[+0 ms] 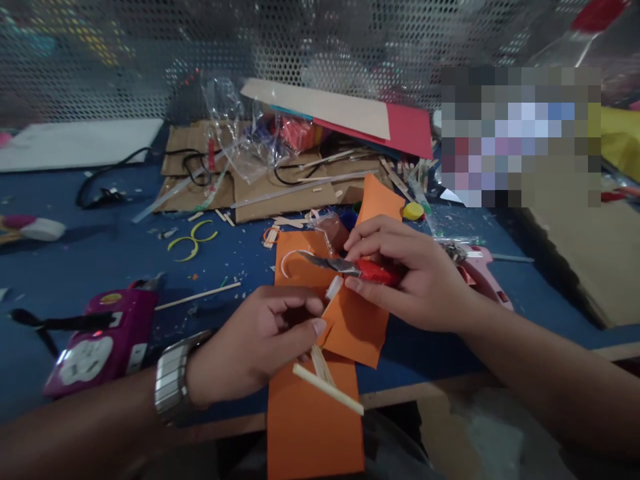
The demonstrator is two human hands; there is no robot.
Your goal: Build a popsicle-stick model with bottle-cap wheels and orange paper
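No text, label, brand, number or sign can be read anywhere here. The purple device [103, 340] at the left carries a small oval sticker, but its print is too blurred to make out. A pixelated block [520, 133] at the upper right hides whatever stands there.

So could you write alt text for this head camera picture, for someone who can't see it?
A person's right hand grips a red-handled knife over orange paper, while the left hand, with a metal watch at the wrist, holds thin wooden sticks. Around them the blue table is cluttered with cardboard, a pink glue gun and a purple device.
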